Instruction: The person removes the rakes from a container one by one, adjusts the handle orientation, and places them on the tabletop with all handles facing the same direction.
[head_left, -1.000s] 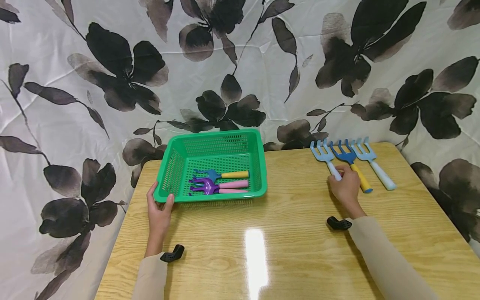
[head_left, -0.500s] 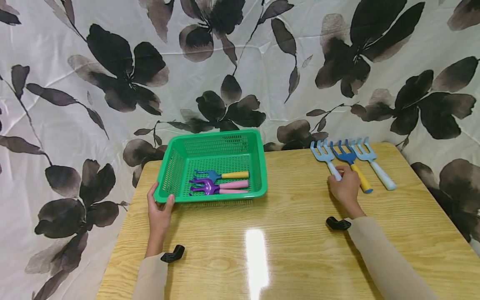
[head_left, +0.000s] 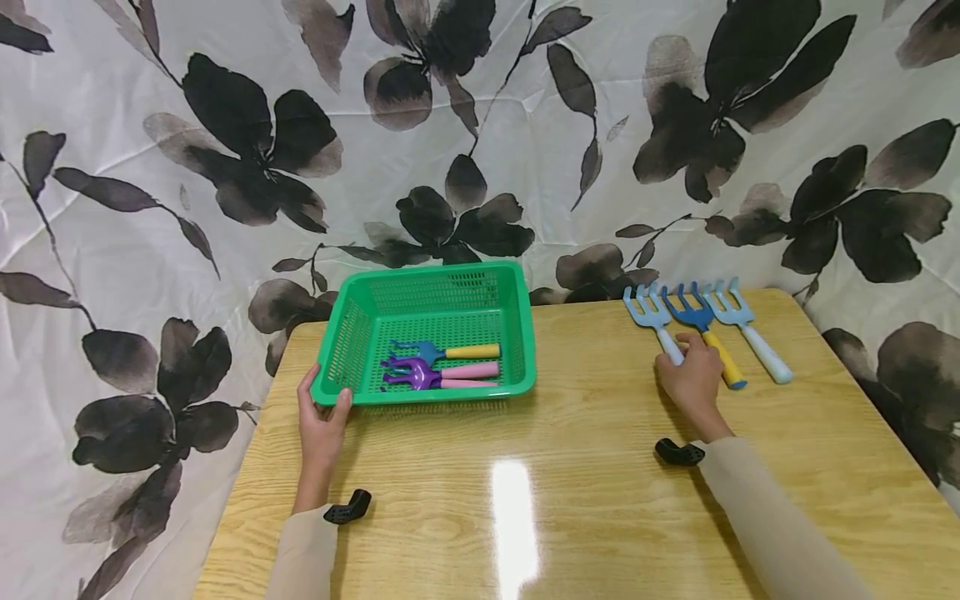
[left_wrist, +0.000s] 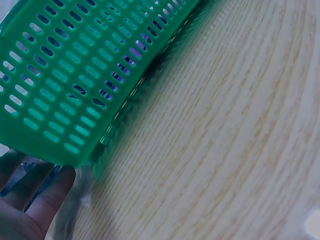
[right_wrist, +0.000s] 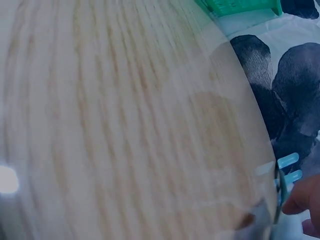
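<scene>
A green plastic basket (head_left: pixel 435 397) stands at the table's back left. My left hand (head_left: pixel 321 442) grips its front left corner, thumb at the front rim and fingers on the left side; the left wrist view shows fingertips (left_wrist: pixel 64 177) at that corner. My right hand (head_left: pixel 692 385) pinches the handle of a light blue garden hand fork (head_left: pixel 648 312), whose tines point to the back. Close beside it lie a dark blue hand fork (head_left: pixel 693 315) with a yellow handle and another pale blue hand fork (head_left: pixel 763 352). The right wrist view catches only the held fork's tines (right_wrist: pixel 288 161) and some fingers.
Inside the basket lie a blue hand rake with a yellow handle (head_left: pixel 472 351) and purple ones with pink handles (head_left: pixel 468 370). The wooden table (head_left: pixel 600 500) ends at a floral cloth backdrop (head_left: pixel 570 167). Light glares on the tabletop.
The view has shifted very slightly. Both hands keep their places, the left at the basket and the right on the light blue fork.
</scene>
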